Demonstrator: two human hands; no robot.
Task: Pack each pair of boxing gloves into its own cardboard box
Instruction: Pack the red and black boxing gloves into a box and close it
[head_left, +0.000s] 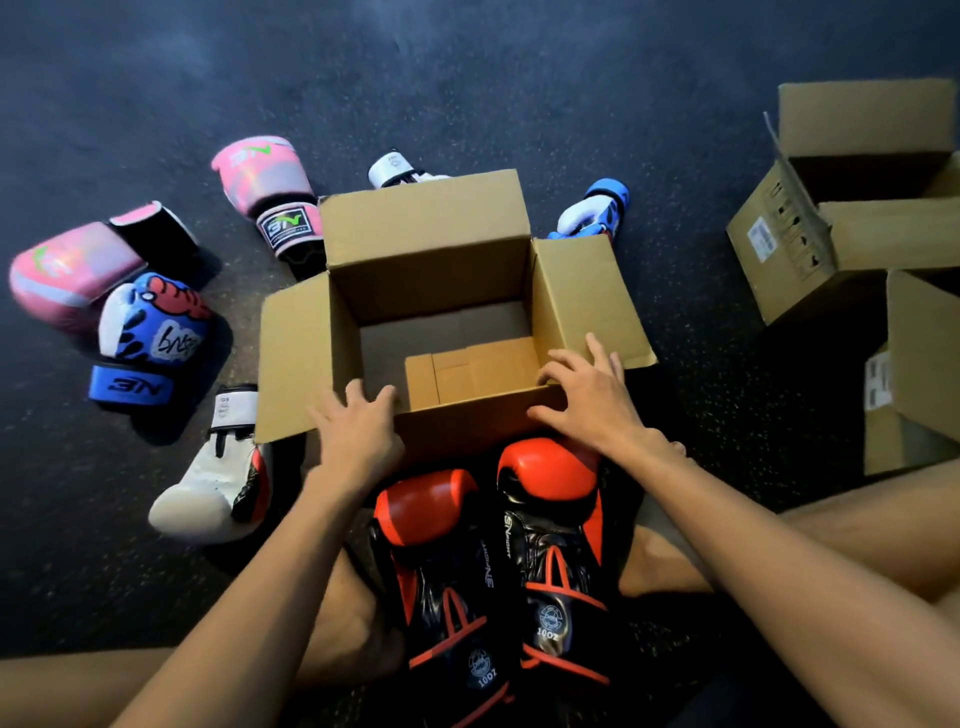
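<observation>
An open cardboard box (431, 249) stands on the floor in front of me, its flaps spread and its near flap folded down inside. My left hand (358, 434) rests on the near rim at its left end, fingers fairly straight. My right hand (592, 400) lies spread over the near right corner, fingertips touching the right flap. A red and black pair of boxing gloves (493, 561) lies side by side between my legs, just below the box.
Loose gloves lie around the box: two pink gloves (265, 176), a blue and white glove (150, 332), another blue glove (597, 208), a white glove (218, 478) and one more white glove (395, 166). More open cardboard boxes (810, 244) stand at the right.
</observation>
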